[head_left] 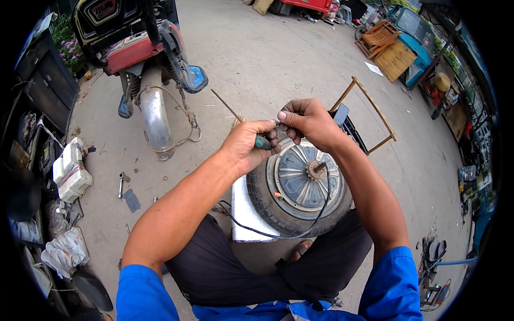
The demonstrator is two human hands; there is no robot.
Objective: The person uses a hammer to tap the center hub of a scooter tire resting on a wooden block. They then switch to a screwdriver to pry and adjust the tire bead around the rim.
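A small wheel with a black tyre [267,206] and a grey hub motor [302,182] lies flat in front of my knees, partly on a white slab [243,214]. A black cable [300,232] runs from its axle around the near side. My left hand [247,144] is closed around a green-handled screwdriver [263,142] above the tyre's far edge. My right hand [306,122] pinches something small at the tool's end, fingertips touching the left hand. What it pinches is hidden.
The rear of a scooter with a chrome exhaust [154,115] stands at the upper left. A thin stick [225,105] and a wooden frame [375,109] lie on the concrete. Loose metal parts [122,184], rags and boxes [72,171] sit at the left. Crates stand far right.
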